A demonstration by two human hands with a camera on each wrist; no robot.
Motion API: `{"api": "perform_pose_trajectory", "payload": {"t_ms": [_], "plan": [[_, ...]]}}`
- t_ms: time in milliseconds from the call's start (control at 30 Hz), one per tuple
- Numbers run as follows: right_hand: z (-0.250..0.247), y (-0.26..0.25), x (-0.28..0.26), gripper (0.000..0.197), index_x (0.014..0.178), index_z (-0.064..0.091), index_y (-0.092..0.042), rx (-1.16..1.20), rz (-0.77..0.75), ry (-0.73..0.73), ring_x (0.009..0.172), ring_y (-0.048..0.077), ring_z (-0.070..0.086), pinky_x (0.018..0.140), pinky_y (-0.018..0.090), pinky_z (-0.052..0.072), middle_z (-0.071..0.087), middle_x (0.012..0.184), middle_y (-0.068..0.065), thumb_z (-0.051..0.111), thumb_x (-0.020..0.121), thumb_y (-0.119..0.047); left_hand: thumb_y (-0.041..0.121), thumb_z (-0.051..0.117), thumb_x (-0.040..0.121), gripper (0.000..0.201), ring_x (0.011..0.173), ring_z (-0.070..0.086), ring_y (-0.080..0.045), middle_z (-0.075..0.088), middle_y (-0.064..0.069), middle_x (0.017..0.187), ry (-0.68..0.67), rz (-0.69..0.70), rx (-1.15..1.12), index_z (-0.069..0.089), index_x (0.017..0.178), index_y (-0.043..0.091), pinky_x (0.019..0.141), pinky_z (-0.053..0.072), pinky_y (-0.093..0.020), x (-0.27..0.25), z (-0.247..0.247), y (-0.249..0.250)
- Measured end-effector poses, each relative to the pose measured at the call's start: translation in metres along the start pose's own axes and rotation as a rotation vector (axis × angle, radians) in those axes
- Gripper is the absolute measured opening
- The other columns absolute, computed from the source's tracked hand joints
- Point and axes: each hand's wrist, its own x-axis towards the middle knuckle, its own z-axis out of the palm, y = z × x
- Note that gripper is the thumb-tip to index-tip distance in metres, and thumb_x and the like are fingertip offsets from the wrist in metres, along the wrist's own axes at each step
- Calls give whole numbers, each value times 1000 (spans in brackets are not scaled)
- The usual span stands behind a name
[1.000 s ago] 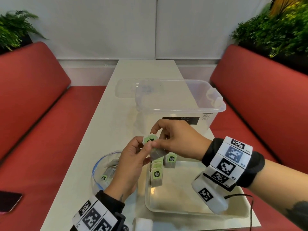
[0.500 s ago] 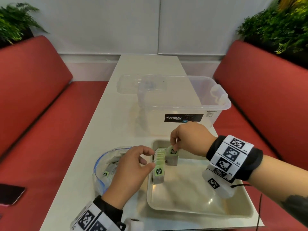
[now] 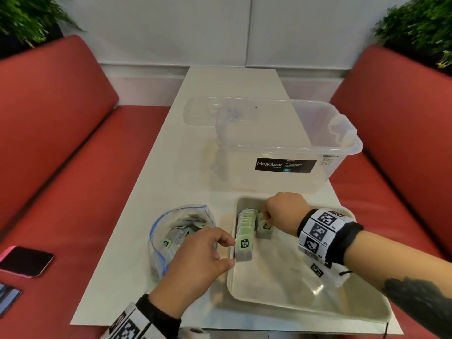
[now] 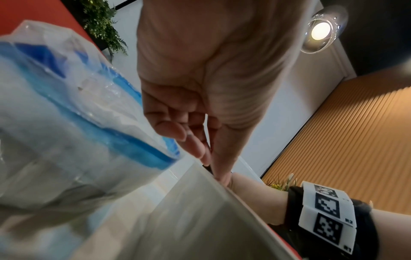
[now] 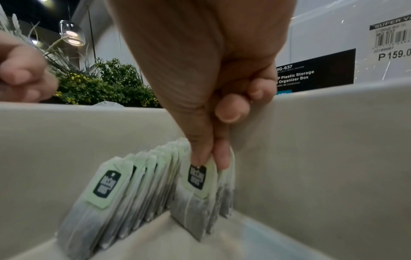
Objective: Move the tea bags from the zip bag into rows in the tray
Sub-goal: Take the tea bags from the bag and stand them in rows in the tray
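A beige tray lies at the table's near right. Several green-tagged tea bags stand in a row along its left wall. My right hand pinches the top of a tea bag between thumb and forefinger, upright on the tray floor just right of that row. My left hand hovers at the tray's left rim, fingers loosely curled and holding nothing, close to the row's front bag. The clear zip bag with a blue seal stands open left of the tray with several tea bags inside.
A clear Megabox storage box stands behind the tray, its lid flat beyond it. Two phones lie on the red bench at left. Red benches flank the narrow white table.
Both hands have dropped from above the tray. The right hand has brought a tea bag down beside the row. The left hand has let go and moved to the tray's left rim.
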Motion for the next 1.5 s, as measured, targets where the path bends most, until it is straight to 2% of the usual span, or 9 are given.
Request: {"api": "perform_pose_trajectory", "payload": {"t_ms": [333, 467, 567, 667, 800, 933, 1067, 1200, 1500], "plan": [[1, 0, -3, 21, 96, 63, -18, -34, 18, 80, 78, 24, 56, 65, 27, 37, 65, 95, 4, 51, 87, -33, 20, 76, 73, 29, 66, 50, 3, 60, 16, 88, 35, 30, -50, 59, 78, 42, 64, 39, -8, -5, -2, -2], [-21, -7, -14, 24, 94, 60, -23, 70, 33, 215, 82, 24, 57, 65, 27, 35, 64, 91, 1, 51, 86, -44, 4, 73, 71, 34, 74, 50, 3, 59, 16, 86, 364, 77, 16, 61, 71, 35, 69, 35, -5, -7, -26, -19], [-46, -29, -22, 19, 90, 61, -27, 209, 10, 321, 80, 21, 58, 63, 26, 34, 64, 85, -3, 53, 87, -44, 5, 73, 70, 30, 100, 39, -10, 55, 12, 104, 547, 17, 280, 63, 68, 34, 83, 29, -20, -7, -46, -41], [-67, -65, -28, 11, 89, 63, -29, 398, -82, 338, 80, 18, 57, 65, 25, 36, 67, 85, -6, 57, 86, -38, 14, 68, 78, 27, 130, 28, -21, 41, -1, 140, 359, -161, 362, 69, 96, 35, 98, 26, -25, -6, -49, -60], [-65, -122, -23, 21, 96, 70, -24, 489, -231, 264, 87, 22, 63, 72, 26, 46, 70, 95, 2, 54, 85, -13, 7, 60, 80, 50, 128, 42, -17, 42, -3, 142, 263, -171, 279, 56, 128, 19, 99, 27, -15, -7, -49, -71], [-42, -161, -11, 25, 109, 65, -7, 275, -318, 48, 102, 29, 60, 84, 33, 46, 65, 110, 13, 49, 90, -7, -8, 58, 74, 59, 124, 45, -17, 46, -3, 138, 287, -105, 244, 54, 129, 11, 87, 16, -1, -12, -48, -66], [-30, -174, -6, 26, 114, 60, -1, 156, -289, -68, 108, 31, 57, 86, 36, 44, 61, 116, 17, 48, 94, -14, -9, 54, 72, 67, 128, 42, -14, 42, 1, 143, 279, -101, 256, 48, 135, 14, 89, 23, -7, -15, -51, -74], [-28, -179, -1, 28, 117, 58, -3, 161, -204, -98, 110, 32, 57, 87, 39, 45, 59, 119, 18, 49, 93, -13, -9, 52, 72, 69, 128, 41, -16, 41, 4, 144, 239, -89, 257, 47, 136, 17, 97, 30, -15, -18, -55, -79], [-29, -186, 11, 27, 116, 59, -3, 187, -94, -81, 110, 31, 58, 86, 37, 46, 60, 119, 17, 50, 92, -12, -8, 53, 73, 69, 127, 41, -11, 41, 6, 141, 203, -66, 234, 46, 136, 19, 91, 25, -9, -19, -59, -80]]}}
